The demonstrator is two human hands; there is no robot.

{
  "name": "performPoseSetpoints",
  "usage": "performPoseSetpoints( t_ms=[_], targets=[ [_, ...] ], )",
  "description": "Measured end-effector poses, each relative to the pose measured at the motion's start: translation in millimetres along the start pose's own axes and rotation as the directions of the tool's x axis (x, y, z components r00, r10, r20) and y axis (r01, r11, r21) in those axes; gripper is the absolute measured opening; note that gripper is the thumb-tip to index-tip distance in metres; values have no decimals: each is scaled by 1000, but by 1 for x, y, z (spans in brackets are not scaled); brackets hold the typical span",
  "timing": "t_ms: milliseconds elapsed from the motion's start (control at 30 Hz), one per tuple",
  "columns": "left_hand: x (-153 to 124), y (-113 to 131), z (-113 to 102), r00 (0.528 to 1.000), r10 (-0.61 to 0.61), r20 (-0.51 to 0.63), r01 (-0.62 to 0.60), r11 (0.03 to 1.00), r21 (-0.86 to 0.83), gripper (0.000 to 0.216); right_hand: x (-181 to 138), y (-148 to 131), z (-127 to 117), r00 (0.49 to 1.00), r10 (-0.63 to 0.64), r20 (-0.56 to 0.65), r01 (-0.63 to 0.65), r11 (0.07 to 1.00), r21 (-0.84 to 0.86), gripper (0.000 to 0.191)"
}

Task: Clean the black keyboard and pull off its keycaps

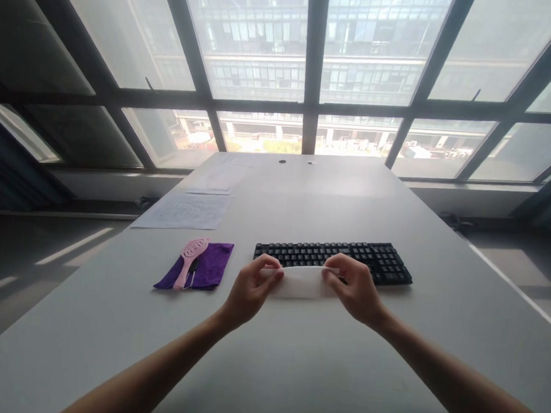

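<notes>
Between my two hands a thin white tissue [302, 282] is stretched out, its top edge level and its lower part hanging down. My left hand [251, 288] pinches its left end between thumb and fingers. The right end is pinched the same way by my right hand [355, 289]. Just behind them lies a black keyboard [391, 265] on the white table. The tissue and both hands hide part of its front edge.
Left of my hands, a pink hairbrush [194, 251] and a small dark tool [192, 267] rest on a folded purple cloth [214, 266]. Farther back, paper sheets [185, 210] lie along the table's left side. Large windows [258, 48] stand beyond the table [292, 371].
</notes>
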State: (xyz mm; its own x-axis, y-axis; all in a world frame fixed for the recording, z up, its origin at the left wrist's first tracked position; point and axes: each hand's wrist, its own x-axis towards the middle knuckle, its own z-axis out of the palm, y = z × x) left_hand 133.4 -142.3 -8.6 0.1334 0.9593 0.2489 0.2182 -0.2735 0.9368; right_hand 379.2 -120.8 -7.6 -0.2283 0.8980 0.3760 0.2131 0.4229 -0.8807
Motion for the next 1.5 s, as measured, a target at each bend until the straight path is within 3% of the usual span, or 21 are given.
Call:
performPoseSetpoints(
  t_ms=[100, 233, 367, 500, 600, 700, 833, 933, 1033, 1133, 1200, 1267, 1333, 1433, 1500],
  targets=[
    [20, 8, 25, 992, -97, 82, 109, 983, -151, 32, 0, -1, -24, 984, 173, -45, -165, 976, 141, 20],
    [36, 8, 52, 991, 12, 130, -4, 998, -64, 31, -8, 5, -54, 967, 234, -102, -221, 968, 120, 25],
    [34, -5, 70, 946, 217, 240, -260, 951, 165, 23, -29, 19, -73, 989, 54, -138, -74, 987, -142, 17],
    [19, -21, 80, 844, 412, 344, -528, 751, 396, 22, -53, 37, -81, 987, -157, -30, 139, 937, -321, 10],
    [9, -28, 81, 767, 464, 443, -641, 596, 484, 23, -69, 44, -83, 974, -218, 69, 226, 885, -406, 12],
    [3, -30, 79, 719, 449, 530, -686, 584, 435, 17, -81, 47, -85, 960, -239, 143, 278, 850, -447, 14],
    [2, -32, 82, 742, 393, 544, -646, 638, 419, 25, -88, 48, -86, 953, -253, 165, 302, 828, -473, 13],
    [2, -33, 84, 752, 382, 537, -641, 614, 461, 10, -88, 48, -85, 942, -277, 191, 335, 814, -475, 13],
    [2, -32, 86, 762, 385, 520, -636, 596, 490, 8, -89, 47, -84, 926, -298, 230, 373, 808, -455, 15],
    [3, -28, 86, 771, 394, 501, -626, 615, 480, 9, -91, 45, -83, 919, -291, 265, 377, 846, -377, 17],
    [3, -24, 86, 792, 380, 477, -586, 691, 423, 13, -92, 42, -82, 938, -247, 245, 316, 898, -307, 14],
    [4, -20, 86, 842, 299, 449, -469, 818, 334, 17, -93, 40, -82, 977, -135, 166, 171, 959, -226, 10],
    [4, -17, 87, 890, 145, 432, -269, 933, 241, 17, -91, 38, -81, 998, 26, 56, -20, 995, -95, 7],
    [7, -14, 90, 904, -64, 424, 40, 997, 65, 24, -83, 35, -78, 966, 254, -56, -244, 959, 147, 18],
    [10, -14, 93, 899, -129, 419, 168, 984, -56, 30, -76, 35, -75, 922, 375, -94, -342, 904, 258, 22]
  ],
)
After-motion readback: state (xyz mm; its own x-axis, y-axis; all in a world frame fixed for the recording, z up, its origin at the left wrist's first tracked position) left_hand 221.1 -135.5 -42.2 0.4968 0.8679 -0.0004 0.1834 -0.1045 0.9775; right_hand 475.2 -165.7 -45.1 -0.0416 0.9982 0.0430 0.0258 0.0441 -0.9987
